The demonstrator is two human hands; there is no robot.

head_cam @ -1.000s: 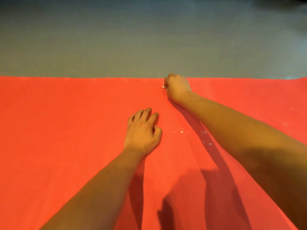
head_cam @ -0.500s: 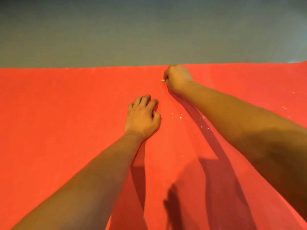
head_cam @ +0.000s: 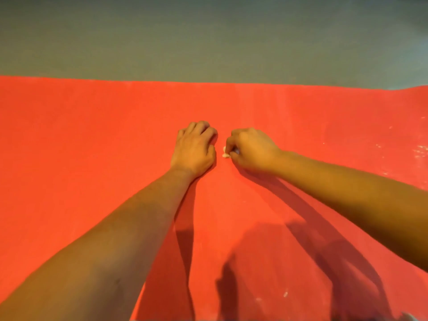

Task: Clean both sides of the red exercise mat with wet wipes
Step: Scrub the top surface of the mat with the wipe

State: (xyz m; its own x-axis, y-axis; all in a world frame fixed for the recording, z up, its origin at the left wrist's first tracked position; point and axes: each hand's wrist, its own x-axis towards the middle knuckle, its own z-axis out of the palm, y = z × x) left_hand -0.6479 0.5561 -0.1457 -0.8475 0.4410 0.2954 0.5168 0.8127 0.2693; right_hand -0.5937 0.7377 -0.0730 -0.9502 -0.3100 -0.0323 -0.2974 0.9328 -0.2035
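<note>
The red exercise mat (head_cam: 92, 140) lies flat and fills most of the head view. My right hand (head_cam: 252, 150) rests on the mat near its middle, fingers curled round a small balled-up wet wipe (head_cam: 225, 152); only a whitish bit of the wipe sticks out at the left of the fist. My left hand (head_cam: 194, 150) presses on the mat just left of it, fingers bent at the knuckles, holding nothing. The two hands are a few centimetres apart.
Grey floor (head_cam: 208, 38) runs beyond the mat's far edge. White specks and smears (head_cam: 419, 150) mark the mat at the far right, and a few flecks (head_cam: 286, 294) lie near the bottom edge.
My right hand has drawn the wipe back from the mat's far edge toward me, stopping beside my left hand. The left hand has stayed pressed on the mat.
</note>
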